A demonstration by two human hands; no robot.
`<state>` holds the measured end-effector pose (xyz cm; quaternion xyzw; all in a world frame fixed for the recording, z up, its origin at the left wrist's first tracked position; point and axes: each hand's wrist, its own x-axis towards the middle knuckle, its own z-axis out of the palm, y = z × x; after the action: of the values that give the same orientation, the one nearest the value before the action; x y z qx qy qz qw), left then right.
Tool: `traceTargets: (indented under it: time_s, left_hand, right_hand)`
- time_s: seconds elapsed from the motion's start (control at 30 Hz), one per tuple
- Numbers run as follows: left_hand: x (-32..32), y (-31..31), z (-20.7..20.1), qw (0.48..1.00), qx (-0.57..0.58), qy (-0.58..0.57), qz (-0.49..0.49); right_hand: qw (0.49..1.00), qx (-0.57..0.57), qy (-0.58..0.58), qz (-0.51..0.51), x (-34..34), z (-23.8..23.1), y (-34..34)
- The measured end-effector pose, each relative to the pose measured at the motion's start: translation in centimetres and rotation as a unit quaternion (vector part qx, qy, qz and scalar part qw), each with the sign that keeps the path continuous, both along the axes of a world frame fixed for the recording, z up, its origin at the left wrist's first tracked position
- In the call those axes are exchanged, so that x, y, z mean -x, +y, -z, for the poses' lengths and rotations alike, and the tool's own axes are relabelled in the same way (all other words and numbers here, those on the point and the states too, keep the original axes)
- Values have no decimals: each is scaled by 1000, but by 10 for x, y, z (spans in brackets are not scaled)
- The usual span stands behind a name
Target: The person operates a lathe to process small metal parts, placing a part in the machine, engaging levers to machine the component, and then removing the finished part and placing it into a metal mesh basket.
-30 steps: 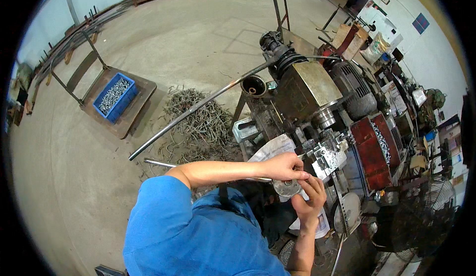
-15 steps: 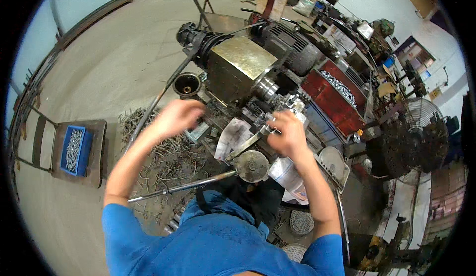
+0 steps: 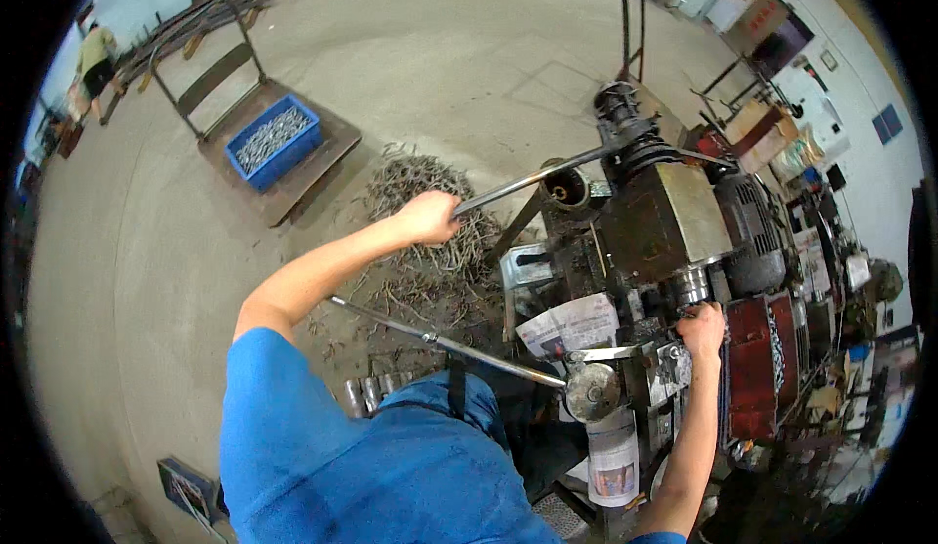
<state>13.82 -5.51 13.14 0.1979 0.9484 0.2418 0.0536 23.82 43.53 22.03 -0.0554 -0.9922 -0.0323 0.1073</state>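
Observation:
My left hand point(image 3: 430, 217) is wrapped round the end of a long metal lever point(image 3: 532, 178). That bar slants up to the belt-driven end of a greasy lathe-like machine point(image 3: 650, 217). Just below the machine's shiny round spindle point(image 3: 692, 285) is my right hand point(image 3: 702, 330), its fingers curled closed. Whatever those fingers grip is hidden by the hand itself. Between my body and the machine sits a round metal disc point(image 3: 592, 391), with a second rod point(image 3: 449, 344) running out from it to the left.
Scrap metal strips point(image 3: 425, 192) lie heaped on the floor beyond my left arm. A blue crate point(image 3: 276, 143) of small metal parts stands on a flat trolley point(image 3: 327, 153). A red metal bin point(image 3: 757, 368) is at the right. Far left, another person point(image 3: 98, 65) is walking.
My left hand was off the lever, hovering before the machine; now it grips the lever's end. My right hand has stayed by the spindle area. The view has swung left.

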Motion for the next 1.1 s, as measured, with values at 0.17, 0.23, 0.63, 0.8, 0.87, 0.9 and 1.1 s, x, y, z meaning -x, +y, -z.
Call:
traceTargets:
  time_s: [0.17,0.23,0.63,0.8,0.87,0.9,1.1]
  left_hand:
    - [-3,-3,-10,998,48,26,-16]
    - [0,-5,-7,998,61,18,-19]
    - [152,-100,-31,936,270,222,48]
    - [156,-94,-16,947,247,208,1]
    - [142,-84,-16,959,224,161,-60]
    - [141,-77,-11,963,216,139,-83]
    - [122,-50,-18,985,81,131,-82]
  right_hand:
    - [997,28,35,-63,11,13,14]
    - [997,43,36,-54,17,14,11]
    - [993,88,24,70,19,10,10]
    - [993,114,-25,23,14,7,12]
    - [996,36,39,-78,5,12,30]
    - [994,89,27,-53,-8,-3,11]
    - [982,148,110,-44,-87,-47,4]
